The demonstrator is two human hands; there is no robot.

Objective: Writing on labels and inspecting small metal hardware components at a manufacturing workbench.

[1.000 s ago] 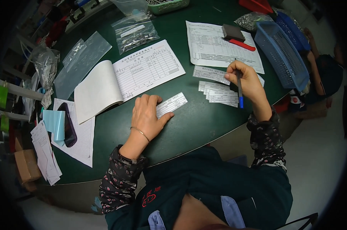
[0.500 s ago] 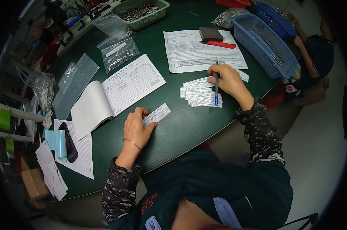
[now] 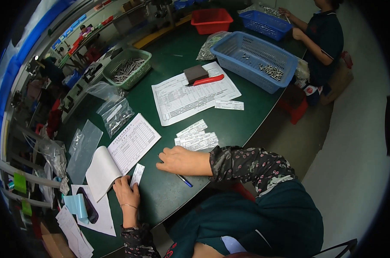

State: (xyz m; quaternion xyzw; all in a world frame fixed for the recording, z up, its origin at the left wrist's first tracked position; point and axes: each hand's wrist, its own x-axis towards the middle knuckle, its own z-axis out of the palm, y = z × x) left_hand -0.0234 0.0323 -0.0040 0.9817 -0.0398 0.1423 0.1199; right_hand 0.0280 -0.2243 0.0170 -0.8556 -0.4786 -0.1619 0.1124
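Across the green counter (image 3: 233, 127) stand a blue basket (image 3: 249, 64), a printed sheet (image 3: 177, 103) and an open pad (image 3: 132, 142). The left hand (image 3: 128, 193) is unclenched, its fingers and thumb parted around the near end of a slip (image 3: 138, 172); the right hand (image 3: 180, 161) is curled low over the counter (its fingertips are hidden, so I cannot tell what it grips). Beyond it lie fanned slips (image 3: 199, 141), overlapping. The slip lies just beside the pad, its long axis running away from the left hand, far end tilted slightly right. Smallest, the pen (image 3: 185, 180) slants out from under the right hand, blue end pointing down-right, toward the counter's near edge.
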